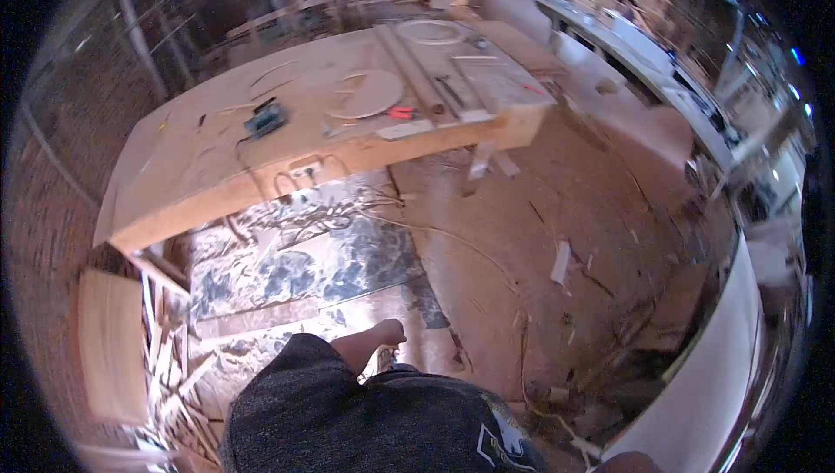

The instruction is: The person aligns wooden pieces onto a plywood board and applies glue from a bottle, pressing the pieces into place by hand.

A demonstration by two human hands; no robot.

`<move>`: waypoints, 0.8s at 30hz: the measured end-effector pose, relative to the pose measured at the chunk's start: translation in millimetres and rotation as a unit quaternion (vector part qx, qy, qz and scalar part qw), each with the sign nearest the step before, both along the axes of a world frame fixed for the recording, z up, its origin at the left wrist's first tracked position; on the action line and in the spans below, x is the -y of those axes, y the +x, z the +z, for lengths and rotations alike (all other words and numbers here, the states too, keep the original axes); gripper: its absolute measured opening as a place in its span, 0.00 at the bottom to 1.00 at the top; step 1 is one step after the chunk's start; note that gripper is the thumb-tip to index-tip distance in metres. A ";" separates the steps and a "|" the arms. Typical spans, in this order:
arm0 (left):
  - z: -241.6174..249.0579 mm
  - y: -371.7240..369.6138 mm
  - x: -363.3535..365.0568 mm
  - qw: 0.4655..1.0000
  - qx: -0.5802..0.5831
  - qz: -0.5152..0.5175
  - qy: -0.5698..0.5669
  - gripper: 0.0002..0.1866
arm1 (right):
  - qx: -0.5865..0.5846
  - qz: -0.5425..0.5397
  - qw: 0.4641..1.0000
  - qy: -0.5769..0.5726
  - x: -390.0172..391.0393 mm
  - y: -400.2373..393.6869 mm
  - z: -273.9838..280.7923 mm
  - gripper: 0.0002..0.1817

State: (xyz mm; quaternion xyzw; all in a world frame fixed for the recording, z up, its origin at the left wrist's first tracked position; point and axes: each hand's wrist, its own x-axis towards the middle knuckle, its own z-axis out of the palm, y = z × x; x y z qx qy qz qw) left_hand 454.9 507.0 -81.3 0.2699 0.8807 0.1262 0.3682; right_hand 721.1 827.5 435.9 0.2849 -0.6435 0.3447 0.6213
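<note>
My left hand (389,332) is closed in a loose fist in front of my body, below the dark grey sleeve (304,369), and nothing sticks out of it. It hangs over the dusty floor, apart from the workbench. At the bottom edge, only a small piece of my right arm or hand (628,462) shows, beside a large pale sheet (704,377); its fingers are hidden. Ahead stands a long wooden workbench (217,168). On it lie a dark green power tool (265,118), a round wooden disc (372,93) and a red tool (401,113).
Cords (322,225) lie tangled on the floor under the bench, and a cable (461,238) runs rightward. Wood offcuts (187,386) are heaped at lower left beside a leaning board (113,347). Scraps (561,261) litter the floor. A long cluttered table (644,46) stands at upper right.
</note>
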 end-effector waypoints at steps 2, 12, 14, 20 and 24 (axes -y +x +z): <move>11.0 -17.7 22.7 1.000 -0.021 0.009 0.006 0.23 | 0.357 -0.115 0.919 -0.125 28.5 -69.5 -84.8 0.13; 11.6 -38.0 220.6 0.972 0.009 0.220 -0.085 0.22 | 0.690 -0.070 0.709 -0.125 93.8 -212.9 -220.4 0.13; -14.2 -24.6 248.5 0.959 0.031 0.251 -0.127 0.22 | 0.698 -0.063 0.704 -0.111 94.5 -233.0 -223.6 0.13; -4.6 20.3 257.5 0.923 0.079 0.352 -0.134 0.22 | 0.711 -0.023 0.698 -0.085 86.3 -294.1 -239.5 0.13; 11.9 25.7 219.8 0.906 0.123 0.390 -0.107 0.24 | 0.715 0.006 0.697 -0.062 74.5 -339.0 -246.9 0.13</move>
